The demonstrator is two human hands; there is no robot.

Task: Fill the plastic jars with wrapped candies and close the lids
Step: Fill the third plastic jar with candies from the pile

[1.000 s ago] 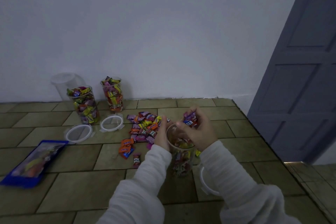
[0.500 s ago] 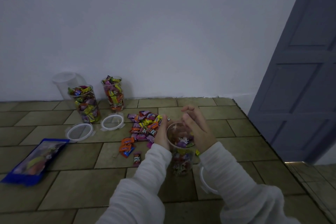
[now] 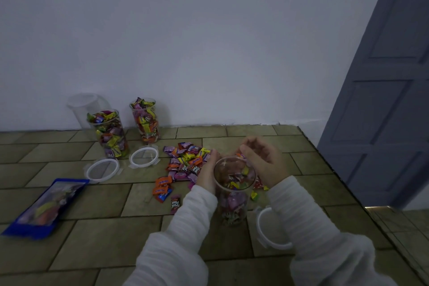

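Note:
A clear plastic jar (image 3: 233,195), partly filled with wrapped candies, stands on the tiled floor in front of me. My left hand (image 3: 206,174) grips its left side near the rim. My right hand (image 3: 267,162) hovers at the rim's right edge, fingers loosely curled and apart, holding nothing that I can make out. A pile of loose wrapped candies (image 3: 185,160) lies just left of the jar. This jar's white lid (image 3: 267,232) rests on the floor under my right sleeve, partly hidden.
Two jars heaped with candies (image 3: 111,134) (image 3: 146,120) stand by the wall, an empty jar (image 3: 83,106) behind them. Two white lids (image 3: 102,169) (image 3: 144,157) lie in front. A blue candy bag (image 3: 46,206) lies far left. A grey door (image 3: 383,99) stands at right.
One second ago my right hand held purple candies above the jar. It dropped them in, and the fingers now curl empty over the rim. The left hand kept its grip.

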